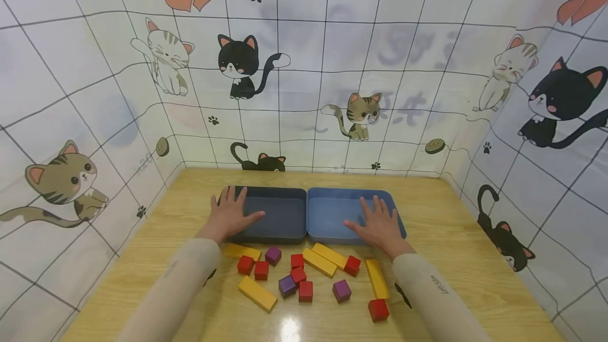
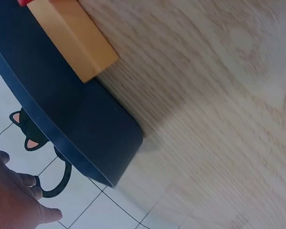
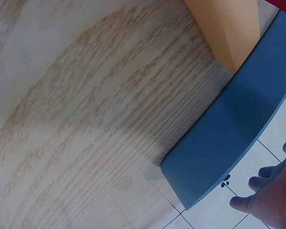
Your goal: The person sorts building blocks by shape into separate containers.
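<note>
The person's pale sleeves (image 1: pixel 180 281) come nearest; the right one bears small dark lettering (image 1: pixel 439 284), seemingly beginning "Lets", the rest unreadable. The left hand (image 1: pixel 230 216) spreads its fingers over the dark tray (image 1: pixel 280 215), the right hand (image 1: pixel 380 227) likewise over the blue tray (image 1: pixel 332 215). Red cubes (image 1: pixel 306 291), purple cubes (image 1: pixel 342 290) and yellow blocks (image 1: pixel 257 293) lie before both trays.
</note>
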Demonstrator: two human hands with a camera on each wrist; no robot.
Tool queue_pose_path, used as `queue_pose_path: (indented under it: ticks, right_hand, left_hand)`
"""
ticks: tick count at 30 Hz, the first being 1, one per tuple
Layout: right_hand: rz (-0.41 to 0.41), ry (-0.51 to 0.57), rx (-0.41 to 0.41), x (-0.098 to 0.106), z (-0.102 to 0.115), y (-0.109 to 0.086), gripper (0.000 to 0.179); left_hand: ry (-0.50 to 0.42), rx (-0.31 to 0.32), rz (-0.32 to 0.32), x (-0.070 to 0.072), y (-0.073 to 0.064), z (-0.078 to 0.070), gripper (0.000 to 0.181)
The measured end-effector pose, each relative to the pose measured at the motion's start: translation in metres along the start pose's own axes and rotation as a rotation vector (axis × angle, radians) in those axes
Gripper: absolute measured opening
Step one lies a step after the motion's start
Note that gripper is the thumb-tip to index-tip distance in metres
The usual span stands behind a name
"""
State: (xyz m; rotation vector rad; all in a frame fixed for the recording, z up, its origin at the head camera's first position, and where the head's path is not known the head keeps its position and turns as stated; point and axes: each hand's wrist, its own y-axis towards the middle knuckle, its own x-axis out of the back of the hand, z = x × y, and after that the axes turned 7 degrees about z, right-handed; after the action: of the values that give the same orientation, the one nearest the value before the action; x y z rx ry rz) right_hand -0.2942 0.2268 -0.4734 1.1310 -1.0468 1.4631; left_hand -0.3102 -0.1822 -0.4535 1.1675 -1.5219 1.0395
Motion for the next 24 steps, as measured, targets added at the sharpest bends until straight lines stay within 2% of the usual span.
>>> queue_pose_path:
  ticks: [16, 24]
  right_hand:
    - [-0.010, 0.019, 0.026, 0.003, 0.003, -0.001, 0.094]
    - [-0.019, 0.028, 0.077, 0.002, 0.007, -0.004, 0.088]
  left_hand:
    - [-0.023, 0.039, 0.006, 0.009, -0.001, 0.021, 0.108]
    - [-0.053, 0.044, 0.011, 0.010, -0.011, 0.032, 0.107]
